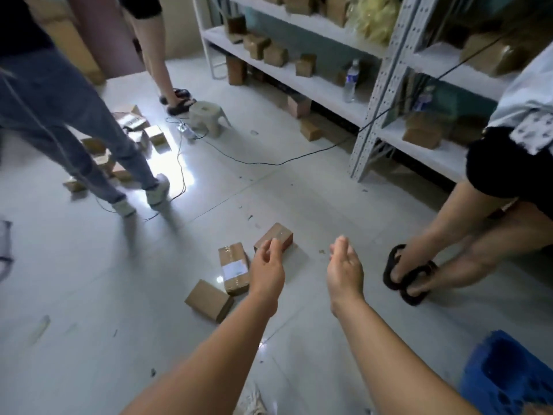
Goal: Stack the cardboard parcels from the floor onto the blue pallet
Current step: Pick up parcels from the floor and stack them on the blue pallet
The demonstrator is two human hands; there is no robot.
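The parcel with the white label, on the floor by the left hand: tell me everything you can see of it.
The labelled parcel is a brown cardboard box, oblong, sealed with clear glossy tape along its top and bearing a white label, its print unreadable. It lies flat on the pale tiled floor, long side running away from the camera, between two plain cardboard parcels: its near end looks to meet the nearer parcel, and the farther parcel lies close beyond. The left hand hovers beside it, fingers loosely curled, holding nothing.
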